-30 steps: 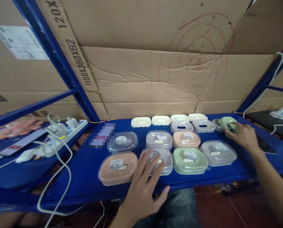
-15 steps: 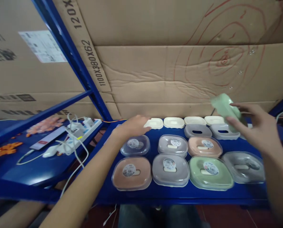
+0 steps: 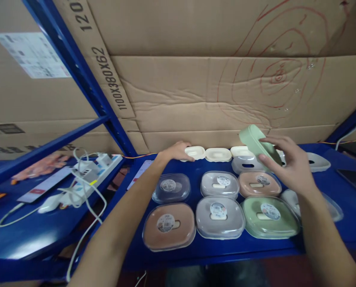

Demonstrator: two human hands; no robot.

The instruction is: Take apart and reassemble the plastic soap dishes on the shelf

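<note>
In my right hand (image 3: 290,159) is a light green oval plastic box (image 3: 257,141), tilted above the back row. My left hand (image 3: 178,152) has its thumb and fingers around the left end of the leftmost cream plastic tray (image 3: 195,152), which looks slightly tilted. Beside it stands another cream tray (image 3: 218,154). Below my right hand is a grey oval part with a slot (image 3: 246,164). Nearer to me lie lidded boxes with round labels: a pink one (image 3: 178,235), a grey one (image 3: 234,227) and a green one (image 3: 279,229).
A cardboard wall (image 3: 178,91) rises behind the blue table (image 3: 168,255). A blue post (image 3: 91,91) stands at the left. Beyond it lie a power strip (image 3: 100,171) with white cables and a phone (image 3: 44,184). A dark phone (image 3: 354,179) lies at the right.
My right hand has moved left with the green box, over the back row. My left hand has closed around the leftmost cream tray. The view has shifted to the right.
</note>
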